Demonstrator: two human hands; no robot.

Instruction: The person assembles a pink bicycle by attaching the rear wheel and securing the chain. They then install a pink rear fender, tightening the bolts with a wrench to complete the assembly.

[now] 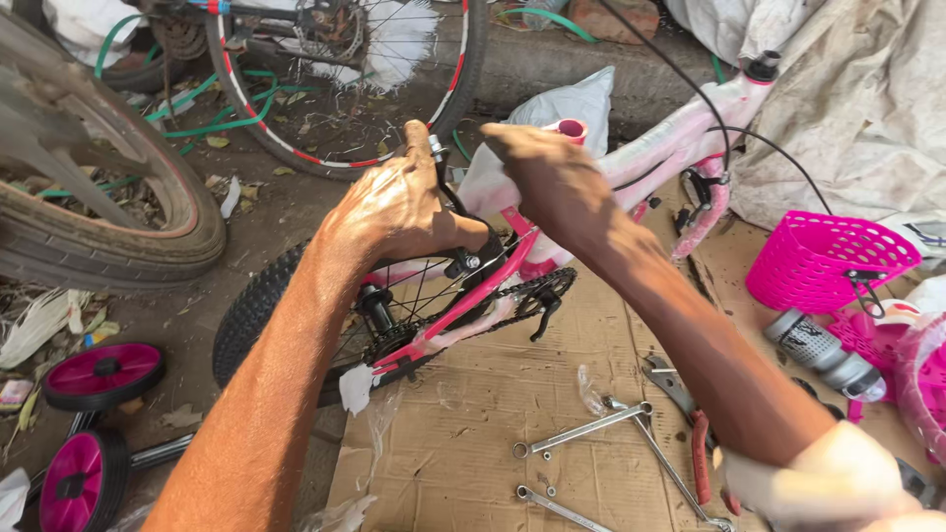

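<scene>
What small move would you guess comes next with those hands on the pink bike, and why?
Probably a small turn or squeeze of the rear brake. The left hand grips the brake arm above the rear wheel, while the right hand steadies the wrapped pink frame. The wrenches lie untouched on the cardboard, so this looks like hand adjustment.

A flattened brown cardboard box (493, 414) lies on the ground as a mat under the tools. Clear plastic wrapping (680, 138) covers the pink frame tube at upper right. A grey bottle with a dark printed label (816, 347) lies beside the pink basket (823, 258)
</scene>
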